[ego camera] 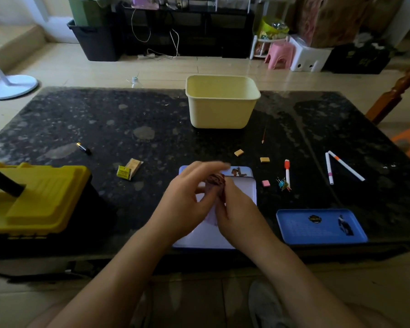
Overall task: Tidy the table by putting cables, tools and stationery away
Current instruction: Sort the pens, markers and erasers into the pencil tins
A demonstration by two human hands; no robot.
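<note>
Both hands are over the open pale tin at the near edge of the worktop. The right hand is wrapped round a small dark red item, which is too blurred for me to name. The left hand is up against the same item with its fingers stretched over the top. I can't tell whether it's actually gripping, because of motion blur.

Still out on the worktop:
- The blue tin lid lies flat, right of the tin at the near edge.
- Two white pens lie far right, their far ends touching in a V.
- A red-capped marker has a small pile of coloured pins just beside its near end.
- A pink eraser is just right of the tin, with two tan erasers beyond it.
- A pencil lies near the front right corner of the yellow tub.
- A small yellow packet is left of the tin, and a battery is further left.
- The yellow and black toolbox sits at the near left, lid closed.
</note>
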